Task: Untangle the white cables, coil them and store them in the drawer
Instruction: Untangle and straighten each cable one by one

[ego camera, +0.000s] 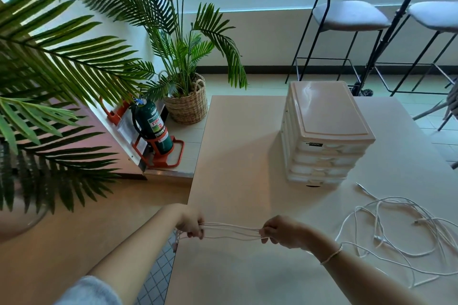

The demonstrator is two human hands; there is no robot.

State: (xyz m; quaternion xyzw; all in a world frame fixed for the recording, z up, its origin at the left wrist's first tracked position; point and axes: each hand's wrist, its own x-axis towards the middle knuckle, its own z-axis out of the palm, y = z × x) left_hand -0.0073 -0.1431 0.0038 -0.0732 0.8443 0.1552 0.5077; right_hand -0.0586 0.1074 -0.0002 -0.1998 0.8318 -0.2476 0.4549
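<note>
L arm (128, 252): bare forearm, grey knit sleeve (91, 292) pushed up | R arm (366, 277): bare, thin white bead bracelet (332, 255) at wrist

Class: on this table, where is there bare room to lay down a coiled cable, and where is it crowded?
Bare: the table between its left edge and the drawer unit, and the near strip below the left hand and right hand stretching the coiled cable. Crowded: the right side, where the loose cables sprawl.
</note>
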